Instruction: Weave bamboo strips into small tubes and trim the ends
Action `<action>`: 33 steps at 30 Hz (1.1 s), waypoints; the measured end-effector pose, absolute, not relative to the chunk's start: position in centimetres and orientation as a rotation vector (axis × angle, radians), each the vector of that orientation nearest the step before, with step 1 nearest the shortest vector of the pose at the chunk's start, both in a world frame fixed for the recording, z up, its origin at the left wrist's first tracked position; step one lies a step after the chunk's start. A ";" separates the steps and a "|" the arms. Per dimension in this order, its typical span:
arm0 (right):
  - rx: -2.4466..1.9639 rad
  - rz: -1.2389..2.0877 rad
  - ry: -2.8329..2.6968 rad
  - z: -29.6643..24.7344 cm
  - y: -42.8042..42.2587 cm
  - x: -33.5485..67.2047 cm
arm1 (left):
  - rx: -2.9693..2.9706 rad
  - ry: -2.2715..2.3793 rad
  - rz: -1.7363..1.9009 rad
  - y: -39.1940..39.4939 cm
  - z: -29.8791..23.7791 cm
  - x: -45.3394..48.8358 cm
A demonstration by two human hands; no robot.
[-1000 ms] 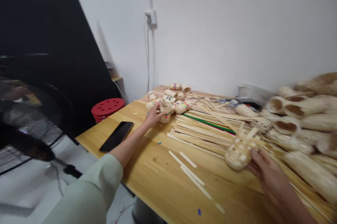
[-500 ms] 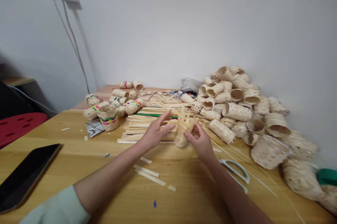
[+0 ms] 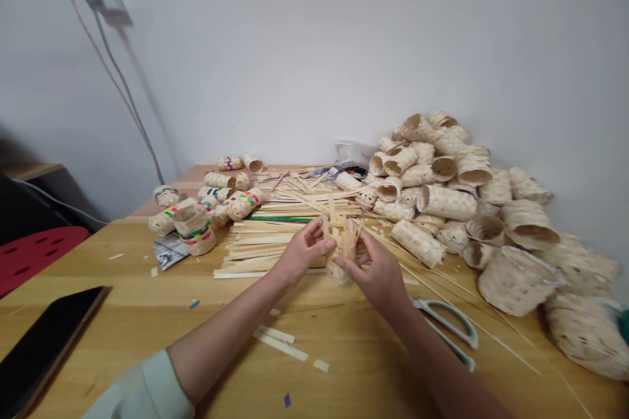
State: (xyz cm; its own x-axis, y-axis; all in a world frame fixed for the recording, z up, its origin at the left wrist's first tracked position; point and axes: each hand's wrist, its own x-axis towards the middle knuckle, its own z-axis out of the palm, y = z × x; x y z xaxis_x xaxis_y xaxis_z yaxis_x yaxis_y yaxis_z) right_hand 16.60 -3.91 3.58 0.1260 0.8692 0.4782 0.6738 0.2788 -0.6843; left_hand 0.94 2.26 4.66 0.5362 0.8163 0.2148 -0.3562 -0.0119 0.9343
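A small woven bamboo basket point(image 3: 344, 252) stands upright between my hands, loose strip ends sticking up from its rim. My right hand point(image 3: 376, 268) grips its right side, thumb in front and fingers curled behind. On the left, my left hand point(image 3: 307, 250) pinches the basket's upper edge between thumb and fingers. Behind the basket lies a layer of flat bamboo strips point(image 3: 260, 245), among them a green one. A pair of scissors point(image 3: 449, 324) with pale handles rests beside my right forearm, its blades hidden.
Many pale woven baskets point(image 3: 447, 202) are heaped at the right. Several baskets with coloured bands point(image 3: 196, 229) lie at the left, near a silver packet point(image 3: 170, 250). A black phone point(image 3: 52, 347) is on the left table edge. Cut strip pieces point(image 3: 280, 343) lie in front.
My left hand, held apart with spread fingers before, has moved right and closed on the basket's upper edge. My right hand still holds the basket. The view has shifted slightly.
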 end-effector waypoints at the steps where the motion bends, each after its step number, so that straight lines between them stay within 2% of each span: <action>1: -1.455 0.228 -1.619 3.5 -3.9 16.7 | 1.261 0.447 0.977 2.2 4.7 1.0; 13: -1.479 0.115 -1.687 3.2 -3.9 16.4 | 1.204 0.462 0.976 1.6 4.6 1.5; 33: -1.351 0.227 -1.600 4.1 -4.1 17.2 | 0.999 0.440 1.035 1.4 4.0 2.0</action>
